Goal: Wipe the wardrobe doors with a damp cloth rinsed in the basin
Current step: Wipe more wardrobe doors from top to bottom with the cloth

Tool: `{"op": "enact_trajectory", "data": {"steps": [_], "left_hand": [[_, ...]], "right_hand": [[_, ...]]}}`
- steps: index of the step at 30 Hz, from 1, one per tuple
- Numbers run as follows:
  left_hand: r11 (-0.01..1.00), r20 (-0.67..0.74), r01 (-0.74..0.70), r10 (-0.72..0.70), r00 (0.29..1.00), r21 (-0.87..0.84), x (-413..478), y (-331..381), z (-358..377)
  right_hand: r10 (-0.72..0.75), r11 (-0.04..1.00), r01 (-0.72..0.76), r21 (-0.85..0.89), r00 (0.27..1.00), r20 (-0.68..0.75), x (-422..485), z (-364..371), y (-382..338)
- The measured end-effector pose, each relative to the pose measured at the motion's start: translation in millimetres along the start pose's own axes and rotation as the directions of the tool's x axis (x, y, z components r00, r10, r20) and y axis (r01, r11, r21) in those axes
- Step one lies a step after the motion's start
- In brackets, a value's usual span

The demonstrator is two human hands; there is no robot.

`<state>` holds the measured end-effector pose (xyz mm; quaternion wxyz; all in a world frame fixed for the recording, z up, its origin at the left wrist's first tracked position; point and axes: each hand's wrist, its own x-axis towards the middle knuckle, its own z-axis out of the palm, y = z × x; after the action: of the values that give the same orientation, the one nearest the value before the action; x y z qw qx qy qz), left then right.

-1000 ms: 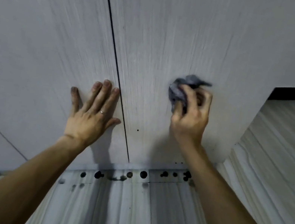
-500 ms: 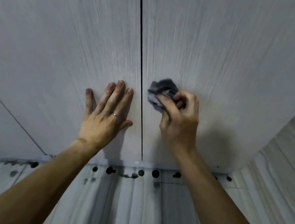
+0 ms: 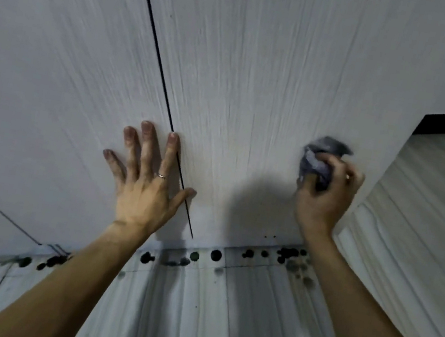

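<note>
Keep your flat left hand [image 3: 144, 184] bracing the pale wood-grain wardrobe door [image 3: 262, 71] while your right hand [image 3: 327, 192], gripping the bunched grey cloth [image 3: 315, 164], wipes along the grain.

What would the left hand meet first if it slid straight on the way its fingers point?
The left hand lies flat on the wardrobe doors, index fingertip at the dark gap between them. Sliding on, it likely crosses that gap first; beyond, only bare door shows.

On the right door [image 3: 262, 71], cloth [image 3: 319, 163]; across the door gap [image 3: 155, 37], left hand [image 3: 147, 184].
</note>
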<state>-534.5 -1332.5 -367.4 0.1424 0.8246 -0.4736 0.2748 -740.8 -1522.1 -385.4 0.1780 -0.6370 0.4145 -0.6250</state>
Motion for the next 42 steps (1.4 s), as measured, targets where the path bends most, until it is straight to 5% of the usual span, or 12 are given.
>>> {"op": "enact_trajectory", "data": {"steps": [4, 11, 13, 15, 17, 20, 22, 25, 28, 31, 38, 42], "left_hand": [[1.0, -0.021, 0.017, -0.018, 1.0, -0.007, 1.6, 5.2, 7.3], [0.998, -0.055, 0.06, -0.059, 0.997, 0.002, -1.4, 10.5, 3.7], [0.998, -0.042, 0.063, -0.064, 0.997, -0.013, -2.4, 17.0, 0.4], [0.997, -0.026, 0.073, -0.073, 0.997, -0.025, -2.8, 22.5, -0.4], [0.996, -0.004, 0.087, -0.087, 0.996, -0.036, -1.6, 27.7, 0.0], [0.993, 0.028, 0.112, -0.111, 0.993, -0.035, 0.0, 30.8, -1.6], [0.992, 0.038, 0.122, -0.121, 0.992, -0.029, -0.7, 32.1, -2.6], [0.987, 0.046, 0.157, -0.155, 0.987, -0.031, -2.2, 39.1, -5.6], [0.983, 0.056, 0.174, -0.171, 0.984, -0.057, -2.7, 43.9, -9.5], [0.983, 0.083, 0.173, -0.168, 0.982, -0.057, -5.5, 44.7, -10.4], [0.96, 0.1, 0.275, -0.269, 0.958, -0.046, 1.7, 77.7, 1.3], [0.96, 0.089, 0.276, -0.272, 0.958, -0.04, 0.7, 77.6, 3.3]], "right_hand": [[0.021, 1.0, -0.02, 0.018, 0.997, -0.072, -21.6, 23.0, -12.2], [-0.362, 0.931, 0.36, 0.065, 0.881, 0.303, -63.7, 30.9, -3.5], [-0.229, 0.972, 0.235, 0.004, 0.942, 0.245, -36.7, 9.6, 18.2], [0.094, 0.996, -0.093, -0.013, 0.993, 0.077, -2.4, -16.7, 34.1], [0.405, 0.913, -0.401, 0.07, 0.912, -0.069, 27.0, -39.4, 47.3], [0.571, 0.82, -0.56, 0.117, 0.809, -0.136, 30.0, -28.8, 48.3], [0.598, 0.797, -0.586, 0.148, 0.8, -0.053, -8.0, -1.8, 31.4], [0.481, 0.85, -0.518, 0.096, 0.838, 0.259, -84.3, 28.8, -12.1], [0.467, 0.832, -0.542, 0.119, 0.8, 0.376, -92.9, 31.9, -13.6], [0.506, 0.861, -0.506, -0.058, 0.836, 0.213, -50.6, 2.5, 26.8], [0.817, 0.577, -0.802, 0.157, 0.57, -0.092, 11.4, -15.9, 101.1], [0.706, 0.646, -0.753, 0.125, 0.652, 0.275, -60.9, 23.0, 31.1]]}}
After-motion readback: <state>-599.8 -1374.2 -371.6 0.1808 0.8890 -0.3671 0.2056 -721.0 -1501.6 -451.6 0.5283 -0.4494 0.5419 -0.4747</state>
